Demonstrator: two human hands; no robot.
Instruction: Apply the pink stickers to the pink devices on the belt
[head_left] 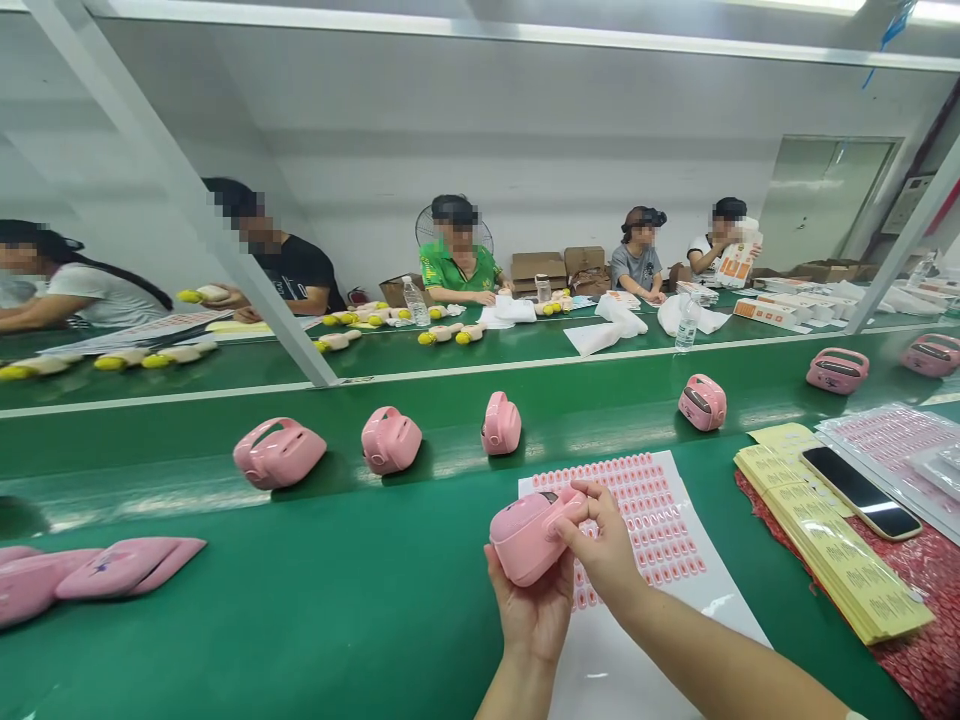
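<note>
A small pink rounded device with a handle (521,552) is held above the green worktop. My left hand (534,615) cups it from below, with fingers closed around its underside. My right hand (606,548) is closed at its right end, thumb and fingertips against the handle side. Whether those fingertips also hold something small is hidden. Beneath both hands lies a white sheet of stickers (679,515), printed with rows of small pink and red ovals.
Similar pink devices stand along the green conveyor, including one (394,440) ahead. Pink pieces (112,575) lie at left. On the right are yellow label sheets (832,545), a phone (862,490) and red bubble wrap (911,640). Several co-workers sit across the line.
</note>
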